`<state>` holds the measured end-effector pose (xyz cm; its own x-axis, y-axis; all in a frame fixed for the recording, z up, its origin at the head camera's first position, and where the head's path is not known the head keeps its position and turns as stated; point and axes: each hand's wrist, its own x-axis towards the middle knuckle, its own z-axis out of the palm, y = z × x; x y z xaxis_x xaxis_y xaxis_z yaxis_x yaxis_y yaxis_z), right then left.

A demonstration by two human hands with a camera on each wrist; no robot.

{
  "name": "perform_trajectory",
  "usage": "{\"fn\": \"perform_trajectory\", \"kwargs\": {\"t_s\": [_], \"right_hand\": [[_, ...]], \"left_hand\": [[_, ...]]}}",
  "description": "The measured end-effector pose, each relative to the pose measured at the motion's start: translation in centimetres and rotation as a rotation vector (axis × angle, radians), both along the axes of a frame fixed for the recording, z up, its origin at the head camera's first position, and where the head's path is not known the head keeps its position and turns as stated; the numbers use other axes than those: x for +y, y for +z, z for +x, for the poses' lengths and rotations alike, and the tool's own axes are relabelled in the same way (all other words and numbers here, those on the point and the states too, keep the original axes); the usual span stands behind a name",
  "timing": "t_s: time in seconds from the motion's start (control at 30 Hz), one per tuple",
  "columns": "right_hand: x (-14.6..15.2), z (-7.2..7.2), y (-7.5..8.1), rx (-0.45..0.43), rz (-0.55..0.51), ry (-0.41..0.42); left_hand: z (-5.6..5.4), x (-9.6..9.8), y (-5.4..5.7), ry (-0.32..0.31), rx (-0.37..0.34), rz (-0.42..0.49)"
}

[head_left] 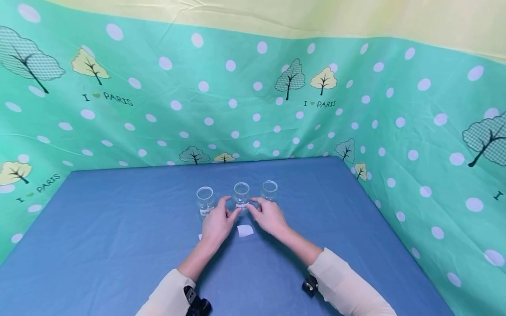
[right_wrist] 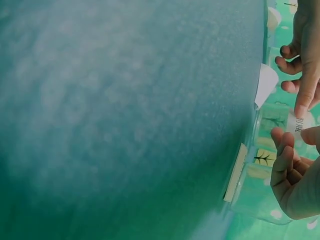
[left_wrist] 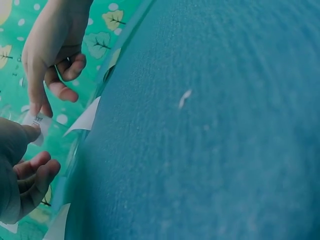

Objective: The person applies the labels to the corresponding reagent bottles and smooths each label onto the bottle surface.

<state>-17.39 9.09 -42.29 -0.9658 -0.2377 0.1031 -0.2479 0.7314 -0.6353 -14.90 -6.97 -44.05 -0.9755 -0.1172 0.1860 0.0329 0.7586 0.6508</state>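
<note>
A clear glass jar (head_left: 241, 189), the middle one of a row, stands upright with a small white label (right_wrist: 295, 120) bearing dark writing on its front. My left hand (head_left: 217, 223) is at the jar's left side, its thumb on the label and its index finger beside the glass. From the other side my right hand (head_left: 272, 217) does the same, thumb on the label's right end. In both wrist views the remaining fingers look loosely bent. To the left stands a second glass jar (head_left: 205, 194) carrying a label; a third jar (head_left: 270, 188) is partly hidden behind my right hand.
In front of the middle jar a white paper piece (head_left: 245, 230) lies on the blue tabletop (head_left: 118, 245). Another paper scrap (head_left: 200, 237) peeks out beside my left wrist. Green dotted cloth (head_left: 237, 87) hangs behind the table and along its sides.
</note>
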Motion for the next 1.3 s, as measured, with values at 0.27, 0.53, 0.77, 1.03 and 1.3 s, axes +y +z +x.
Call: {"fn": "perform_trajectory", "kwargs": {"t_s": [0.27,0.53,0.77,1.03,1.3], "right_hand": [[0.2,0.0,0.5,0.001,-0.011,-0.024],[0.0,-0.1,0.4,0.02,0.001,-0.046],[0.5,0.3,0.6,0.005,-0.03,-0.002],[2.1,0.4,1.0,0.07,0.004,0.01],[4.5,0.2,1.2,0.062,0.02,-0.002]], "left_hand": [[0.3,-0.2,0.4,-0.016,0.016,0.007],[0.3,-0.5,0.5,-0.025,0.018,0.001],[0.3,-0.4,0.6,-0.021,0.036,0.02],[1.3,-0.1,1.4,-0.019,-0.023,0.08],[2.1,0.2,2.2,-0.049,-0.066,0.075]]}}
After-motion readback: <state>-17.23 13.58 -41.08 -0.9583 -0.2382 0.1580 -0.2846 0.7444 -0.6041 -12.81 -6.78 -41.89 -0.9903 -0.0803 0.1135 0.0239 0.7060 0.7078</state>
